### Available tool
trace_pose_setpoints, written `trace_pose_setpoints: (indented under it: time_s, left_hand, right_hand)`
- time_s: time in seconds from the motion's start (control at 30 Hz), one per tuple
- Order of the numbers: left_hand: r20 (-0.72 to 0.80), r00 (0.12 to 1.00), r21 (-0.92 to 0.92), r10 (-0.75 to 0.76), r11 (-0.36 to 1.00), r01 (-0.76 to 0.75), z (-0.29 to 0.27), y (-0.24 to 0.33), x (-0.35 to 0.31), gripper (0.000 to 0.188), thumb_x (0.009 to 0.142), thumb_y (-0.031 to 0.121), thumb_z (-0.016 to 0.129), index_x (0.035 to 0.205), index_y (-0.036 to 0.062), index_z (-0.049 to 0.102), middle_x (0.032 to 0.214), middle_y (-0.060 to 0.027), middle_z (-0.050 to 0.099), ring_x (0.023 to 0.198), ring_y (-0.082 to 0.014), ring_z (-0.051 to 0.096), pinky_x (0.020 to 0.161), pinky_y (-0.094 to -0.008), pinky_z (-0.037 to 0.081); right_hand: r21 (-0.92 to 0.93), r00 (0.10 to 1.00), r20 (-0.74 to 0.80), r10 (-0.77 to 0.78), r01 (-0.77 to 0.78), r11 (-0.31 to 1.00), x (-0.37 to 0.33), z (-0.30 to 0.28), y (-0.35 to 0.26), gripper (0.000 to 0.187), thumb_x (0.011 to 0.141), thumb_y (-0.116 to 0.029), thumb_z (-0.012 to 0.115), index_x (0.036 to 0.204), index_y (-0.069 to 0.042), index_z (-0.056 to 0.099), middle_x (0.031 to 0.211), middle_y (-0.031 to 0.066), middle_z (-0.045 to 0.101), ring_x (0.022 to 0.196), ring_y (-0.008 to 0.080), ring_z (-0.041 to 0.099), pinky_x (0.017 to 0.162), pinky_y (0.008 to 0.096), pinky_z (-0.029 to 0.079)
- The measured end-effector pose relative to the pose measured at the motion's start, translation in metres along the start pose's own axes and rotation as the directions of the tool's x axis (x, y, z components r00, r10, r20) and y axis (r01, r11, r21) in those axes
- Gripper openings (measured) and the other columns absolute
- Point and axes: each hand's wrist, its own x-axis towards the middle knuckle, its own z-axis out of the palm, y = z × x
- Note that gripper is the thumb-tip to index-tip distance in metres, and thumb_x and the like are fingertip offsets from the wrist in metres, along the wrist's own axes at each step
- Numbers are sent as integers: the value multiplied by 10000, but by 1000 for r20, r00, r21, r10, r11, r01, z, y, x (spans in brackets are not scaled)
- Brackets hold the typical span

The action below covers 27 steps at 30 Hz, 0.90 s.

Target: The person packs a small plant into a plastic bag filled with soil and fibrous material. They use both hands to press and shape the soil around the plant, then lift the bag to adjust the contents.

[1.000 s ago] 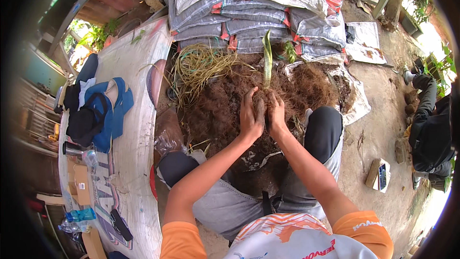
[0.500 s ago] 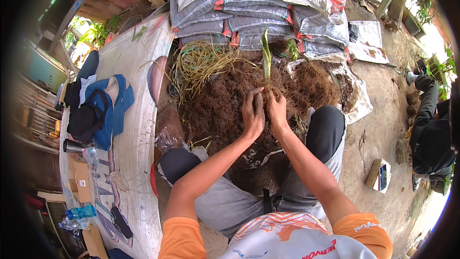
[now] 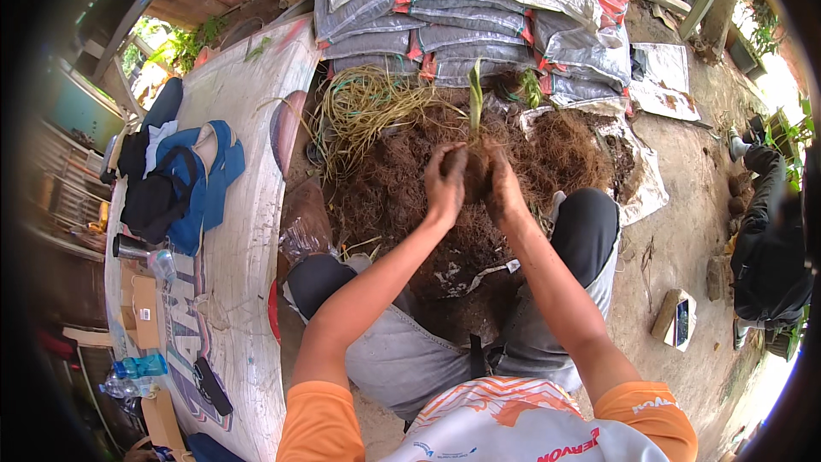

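A small plant with one stiff, upright green leaf edged in yellow (image 3: 475, 101), like a snake plant, stands between my hands. At its base is a dark brown ball of soil and roots (image 3: 476, 175). My left hand (image 3: 445, 184) curves round the left side of that ball, its fingers dark with soil. From the other side my right hand (image 3: 505, 186) presses against it, fingertips partly hidden. Beneath and around them spreads a heap of dark soil and brown fibrous roots (image 3: 380, 175).
Several grey sacks (image 3: 470, 26) are stacked behind the heap. Pale stringy stems (image 3: 368, 107) lie tangled at its left, a white sack (image 3: 646, 175) at its right. A board table (image 3: 244, 291) holds clothes and bottles. At right are a phone on a block (image 3: 682, 321) and another person (image 3: 770, 239).
My hands have moved slightly apart and now cup the sides of the soil ball, which shows between them. The leaf sits slightly lower in view.
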Motion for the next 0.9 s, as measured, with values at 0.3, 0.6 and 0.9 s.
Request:
trace_pose_setpoints:
  time_s: [0.3,0.6,0.9]
  left_hand:
    - [177,972,-189,-155,964,188,-5,14,8,331,890,363,594,1142,148,586,1156,-11,575,1180,-131,472,999,-341,369]
    - [115,984,-87,137,988,-127,-3,-6,9,230,943,231,573,1094,58,587,1097,-12,588,1067,-89,501,962,-248,345]
    - [62,996,153,56,986,-65,-10,-3,12,398,948,359,552,1133,7,550,1111,-107,542,1043,-188,509,909,-332,394]
  right_hand:
    - [-82,977,20,-214,215,973,6,1,-5,533,942,-437,478,1379,-154,362,1403,115,365,1311,275,335,988,477,355]
    - [59,954,158,-256,250,967,13,-12,9,391,967,-328,484,1322,-178,420,1380,38,380,1307,198,304,1047,380,264]
    - [28,985,156,-74,70,997,-3,-1,-2,412,910,-409,550,1215,-132,555,1249,50,551,1140,191,512,951,370,417]
